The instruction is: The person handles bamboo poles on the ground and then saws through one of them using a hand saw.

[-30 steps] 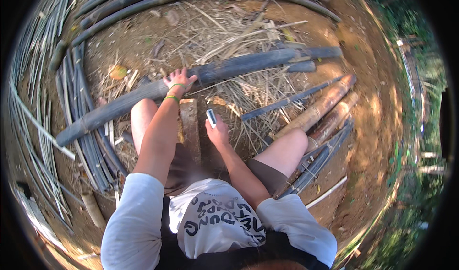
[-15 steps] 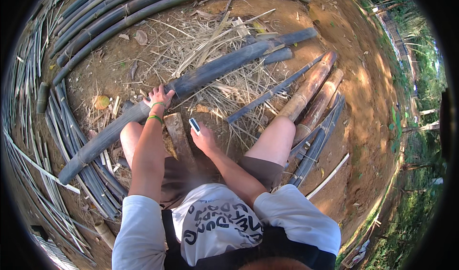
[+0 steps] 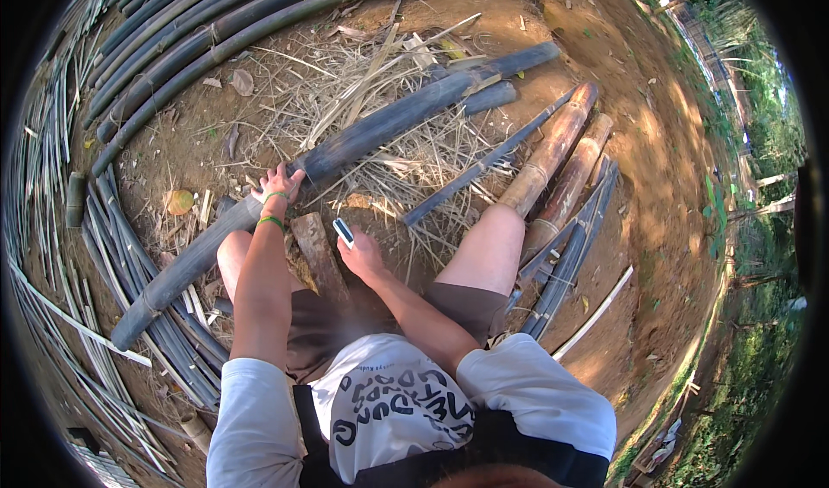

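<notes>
A long, dark grey bamboo pole (image 3: 380,138) lies diagonally in front of me, from near left to far right. My left hand (image 3: 278,186) rests on top of it with the fingers spread, just beside a joint. Between my knees, my right hand (image 3: 363,256) is closed around a small, slim object (image 3: 344,232) with a white edge and a dark face; its kind is not clear. A rough wooden block (image 3: 318,250) stands between my hands, near my left knee. Pale bamboo shavings (image 3: 371,99) are heaped under and behind the pole.
Thick bamboo poles (image 3: 233,34) are stacked at the far left. Split dark strips (image 3: 142,263) lie beside my left leg. To the right are two brown bamboo lengths (image 3: 548,155), a thin dark strip (image 3: 484,164) and a dark bundle (image 3: 574,250). Trees (image 3: 760,315) border the dirt.
The view has shifted slightly. My left hand stays on the bamboo pole, and the right keeps its hold on the small white and dark object.
</notes>
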The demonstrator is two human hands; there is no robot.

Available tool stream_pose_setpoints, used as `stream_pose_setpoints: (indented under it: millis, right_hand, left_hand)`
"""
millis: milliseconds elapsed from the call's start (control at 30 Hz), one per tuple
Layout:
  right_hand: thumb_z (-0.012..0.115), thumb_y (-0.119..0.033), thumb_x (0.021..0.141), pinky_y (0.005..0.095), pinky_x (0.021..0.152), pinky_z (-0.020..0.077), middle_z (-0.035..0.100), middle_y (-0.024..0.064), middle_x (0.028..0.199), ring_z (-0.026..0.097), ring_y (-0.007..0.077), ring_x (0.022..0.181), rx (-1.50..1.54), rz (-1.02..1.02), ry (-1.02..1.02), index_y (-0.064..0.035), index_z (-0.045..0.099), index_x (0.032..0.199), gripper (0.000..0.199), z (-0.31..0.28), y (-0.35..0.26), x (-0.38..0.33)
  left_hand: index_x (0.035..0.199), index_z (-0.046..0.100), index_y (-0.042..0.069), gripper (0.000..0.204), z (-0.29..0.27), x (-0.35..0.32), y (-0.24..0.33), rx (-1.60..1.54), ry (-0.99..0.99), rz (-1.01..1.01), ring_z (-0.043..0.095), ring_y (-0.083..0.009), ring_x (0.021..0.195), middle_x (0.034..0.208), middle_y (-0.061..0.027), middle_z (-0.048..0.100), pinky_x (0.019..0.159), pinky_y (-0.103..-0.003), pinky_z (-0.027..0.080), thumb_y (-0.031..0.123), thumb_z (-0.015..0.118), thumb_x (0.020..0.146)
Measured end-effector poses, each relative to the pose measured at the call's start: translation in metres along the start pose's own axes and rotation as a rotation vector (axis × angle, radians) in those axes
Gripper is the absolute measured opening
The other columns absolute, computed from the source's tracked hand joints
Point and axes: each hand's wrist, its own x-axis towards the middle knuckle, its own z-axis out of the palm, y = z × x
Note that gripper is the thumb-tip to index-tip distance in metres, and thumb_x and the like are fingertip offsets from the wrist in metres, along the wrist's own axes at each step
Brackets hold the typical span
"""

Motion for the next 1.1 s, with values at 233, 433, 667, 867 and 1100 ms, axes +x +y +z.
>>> stream_pose_setpoints:
  millis: [233, 433, 667, 867, 1100]
  right_hand:
    - [0.062, -0.029, 0.088, 0.0579, 0.074, 0.0501, 0.065, 0.0283, 0.080, 0.063, 0.0494, 0.081, 0.002, 0.073, -0.054, -0.0003, 0.058, 0.091, 0.029, 0.002, 0.005, -0.002]
    - [0.064, -0.032, 0.087, 0.0560, 0.075, 0.0503, 0.067, 0.0286, 0.082, 0.064, 0.0485, 0.081, 0.008, 0.118, -0.104, 0.0018, 0.062, 0.094, 0.035, 0.001, 0.004, -0.002]
    - [0.066, -0.035, 0.085, 0.0539, 0.079, 0.0506, 0.067, 0.0273, 0.086, 0.064, 0.0468, 0.086, 0.036, 0.116, -0.181, 0.0011, 0.063, 0.099, 0.038, -0.010, 0.002, 0.001]
    - [0.065, -0.031, 0.085, 0.0526, 0.080, 0.0511, 0.068, 0.0267, 0.089, 0.065, 0.0457, 0.088, 0.115, 0.093, -0.205, 0.0000, 0.064, 0.101, 0.035, -0.013, -0.005, 0.002]
    - [0.062, -0.029, 0.085, 0.0522, 0.081, 0.0504, 0.067, 0.0276, 0.092, 0.063, 0.0466, 0.092, 0.171, 0.107, -0.228, 0.0014, 0.065, 0.099, 0.033, -0.007, -0.005, 0.011]
  left_hand:
    - [0.149, 0.037, 0.032, 0.071, 0.005, -0.003, 0.002, 0.022, 0.022, 0.017, 0.034, -0.0322, 0.142, 0.155, -0.0063, 0.037, 0.114, -0.067, 0.014, 0.067, 0.048, 0.089]
    - [0.151, 0.033, 0.030, 0.075, 0.009, 0.001, -0.002, 0.065, 0.037, 0.025, 0.032, -0.0320, 0.143, 0.155, -0.0074, 0.037, 0.112, -0.068, 0.015, 0.068, 0.046, 0.088]
    - [0.151, 0.034, 0.030, 0.075, 0.012, 0.007, -0.001, 0.059, 0.034, -0.002, 0.033, -0.0328, 0.142, 0.155, -0.0077, 0.037, 0.112, -0.068, 0.014, 0.069, 0.047, 0.088]
    - [0.147, 0.039, 0.028, 0.073, 0.013, 0.010, -0.003, 0.043, 0.055, 0.015, 0.035, -0.0323, 0.141, 0.150, -0.0070, 0.042, 0.110, -0.070, 0.014, 0.071, 0.046, 0.088]
    - [0.147, 0.041, 0.029, 0.072, 0.005, 0.014, 0.000, 0.025, -0.009, -0.002, 0.032, -0.0340, 0.143, 0.154, -0.0074, 0.039, 0.112, -0.071, 0.013, 0.072, 0.043, 0.089]
